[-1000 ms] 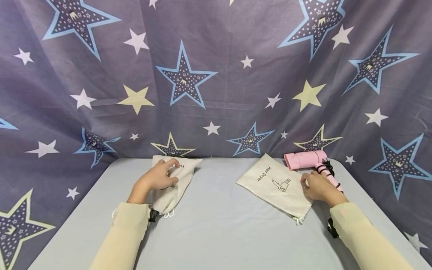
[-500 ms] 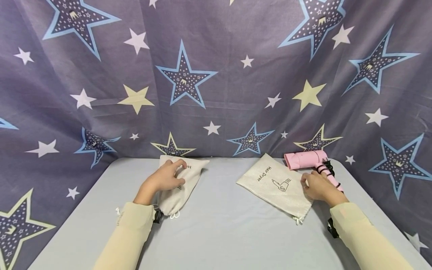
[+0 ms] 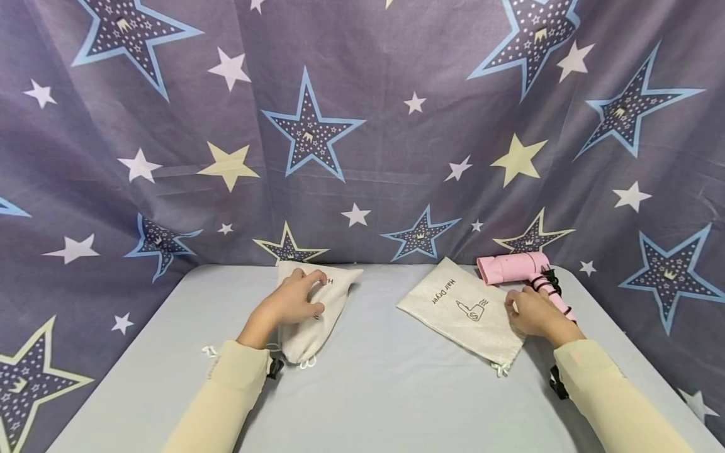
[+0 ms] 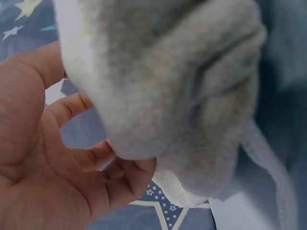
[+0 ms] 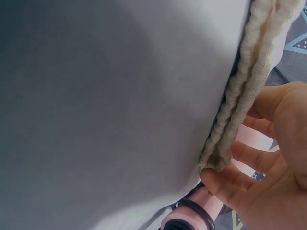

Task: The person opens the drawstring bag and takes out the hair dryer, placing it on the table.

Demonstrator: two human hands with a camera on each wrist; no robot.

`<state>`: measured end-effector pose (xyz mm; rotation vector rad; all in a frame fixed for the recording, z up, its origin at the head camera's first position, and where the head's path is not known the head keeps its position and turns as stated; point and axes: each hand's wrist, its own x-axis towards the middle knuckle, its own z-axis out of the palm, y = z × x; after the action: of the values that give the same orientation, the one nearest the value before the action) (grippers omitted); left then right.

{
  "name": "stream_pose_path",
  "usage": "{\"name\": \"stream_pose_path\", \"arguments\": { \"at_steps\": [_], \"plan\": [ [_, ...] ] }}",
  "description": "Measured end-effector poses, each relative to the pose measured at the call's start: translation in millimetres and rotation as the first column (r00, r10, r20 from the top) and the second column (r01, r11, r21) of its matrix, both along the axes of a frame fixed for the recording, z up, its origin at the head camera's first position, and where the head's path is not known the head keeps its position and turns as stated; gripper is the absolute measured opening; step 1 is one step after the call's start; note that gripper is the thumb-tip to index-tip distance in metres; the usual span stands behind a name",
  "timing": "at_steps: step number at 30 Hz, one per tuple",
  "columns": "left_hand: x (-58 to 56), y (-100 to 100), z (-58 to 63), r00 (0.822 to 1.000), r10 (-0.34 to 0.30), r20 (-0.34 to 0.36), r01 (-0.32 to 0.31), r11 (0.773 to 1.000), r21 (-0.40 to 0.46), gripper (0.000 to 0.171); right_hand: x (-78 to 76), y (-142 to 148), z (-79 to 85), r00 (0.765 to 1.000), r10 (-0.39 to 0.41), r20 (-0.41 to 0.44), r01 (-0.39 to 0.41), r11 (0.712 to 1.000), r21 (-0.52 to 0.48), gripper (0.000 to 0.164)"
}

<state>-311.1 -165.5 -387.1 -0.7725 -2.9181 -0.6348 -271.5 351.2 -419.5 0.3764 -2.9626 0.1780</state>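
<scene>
My left hand (image 3: 294, 302) grips a cream cloth drawstring bag (image 3: 330, 311) from its left side, fingers spread over the printed face. Up close in the left wrist view, the bag (image 4: 168, 91) looks bulky, and the curled fingers (image 4: 127, 179) press against it. On the right, a second drawstring bag (image 3: 453, 308), printed "Hair Dryer", lies flat. My right hand (image 3: 535, 313) holds its right edge, and the gathered hem (image 5: 240, 100) shows against the fingers. Just behind that hand lies a pink hair dryer (image 3: 512, 267), its handle wrapped in black cord.
A pale grey cloth covers the table (image 3: 385, 390). A dark curtain (image 3: 374, 145) printed with stars rises behind it and on both sides. White drawstring ends (image 3: 501, 369) hang off the right bag's lower corner, and a cord tip (image 3: 209, 350) shows beside the left sleeve.
My left hand and the bag it grips have slid a little to the right across the table. The right hand, flat bag and hair dryer have stayed put.
</scene>
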Motion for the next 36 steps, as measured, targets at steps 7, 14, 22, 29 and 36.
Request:
{"name": "stream_pose_path", "arguments": {
  "at_steps": [7,14,22,29,36],
  "plan": [
    [3.4,9,-1.7,1.000,0.012,0.008,-0.011,1.000,-0.022,0.050,-0.1,0,0.2,1.000,0.006,-0.003,-0.006,1.000,0.003,0.014],
    [4.7,16,-3.1,1.000,-0.005,-0.003,0.005,1.000,-0.004,0.049,-1.2,1,-0.2,1.000,0.008,-0.002,-0.008,1.000,0.003,0.014],
    [5.4,22,-7.6,0.999,-0.019,-0.035,0.021,0.998,0.052,0.049,-1.3,0,-1.5,1.000,0.004,0.006,-0.004,1.000,-0.014,0.014],
    [6.0,31,-10.6,0.998,-0.030,-0.048,0.033,0.996,0.081,0.051,-2.2,2,-0.8,1.000,0.000,0.022,0.001,1.000,-0.015,0.015],
    [5.3,37,-14.5,0.999,-0.035,-0.034,0.038,0.996,0.080,0.051,-3.1,1,-0.6,0.999,-0.011,0.045,0.011,1.000,-0.007,0.016]
  ]
}}
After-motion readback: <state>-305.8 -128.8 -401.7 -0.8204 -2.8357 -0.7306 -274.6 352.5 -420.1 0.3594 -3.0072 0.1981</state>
